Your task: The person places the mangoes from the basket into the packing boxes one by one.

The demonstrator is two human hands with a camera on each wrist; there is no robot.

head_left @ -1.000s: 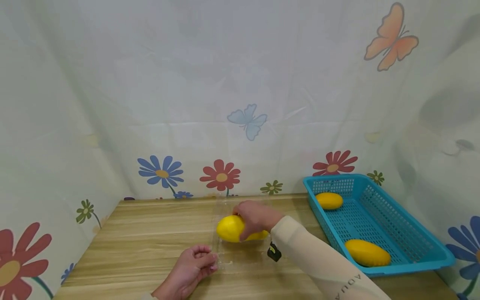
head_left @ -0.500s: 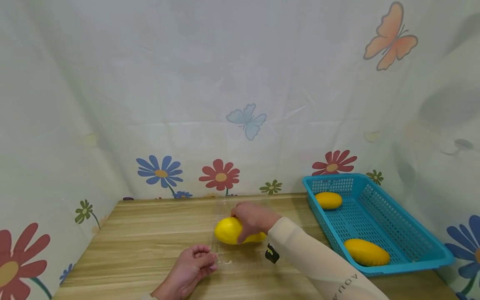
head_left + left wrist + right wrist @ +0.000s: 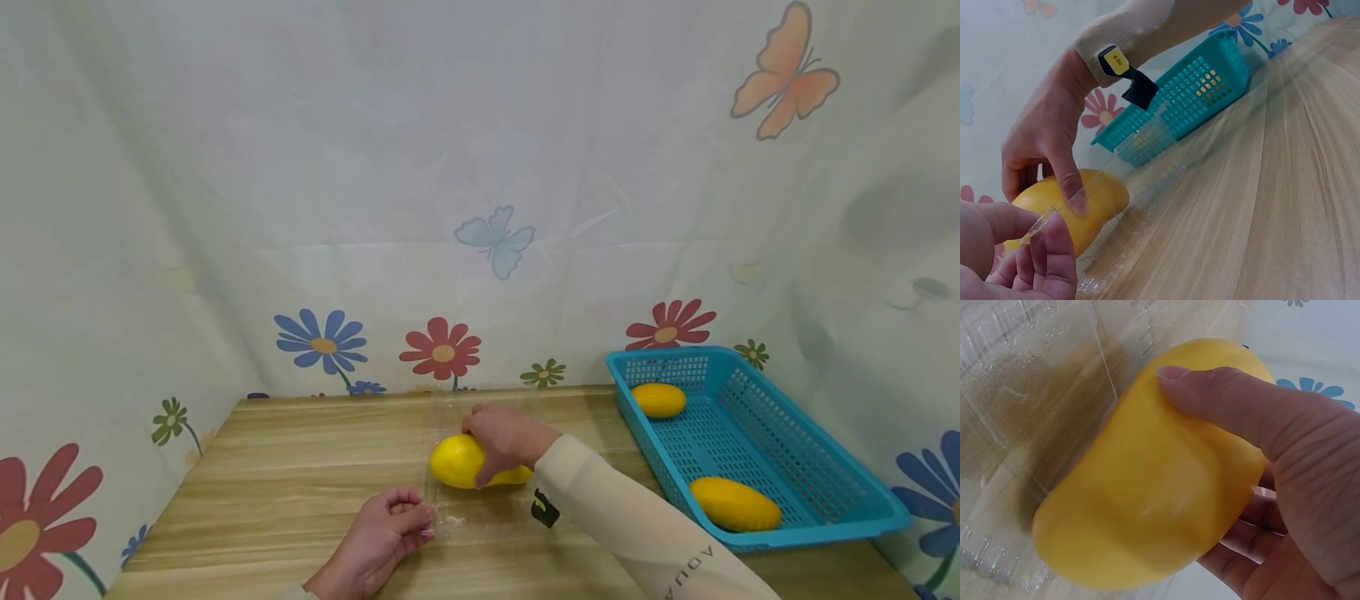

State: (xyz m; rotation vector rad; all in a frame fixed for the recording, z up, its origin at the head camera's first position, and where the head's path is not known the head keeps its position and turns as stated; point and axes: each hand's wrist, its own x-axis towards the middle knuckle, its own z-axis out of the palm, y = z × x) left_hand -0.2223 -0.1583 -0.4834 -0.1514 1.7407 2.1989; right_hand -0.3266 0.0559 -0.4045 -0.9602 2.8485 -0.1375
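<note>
My right hand grips a smooth yellow mango, thumb on one side and fingers on the other. In the right wrist view the mango shows its curved, kidney-like shape, with the fingertips partly hidden behind it. A clear plastic box sits on the table under the mango, its ribbed wall showing beside the fruit. At the box's near left corner, my left hand pinches the rim between thumb and fingers; the left wrist view shows this hand close up.
A blue slotted basket stands at the right of the wooden table. Inside are two yellow fruits, one at the back and one at the front. A flowered curtain closes off the back and sides.
The mango and my right hand have shifted very slightly left and down over the box. My left hand keeps its pinch on the rim in the same spot.
</note>
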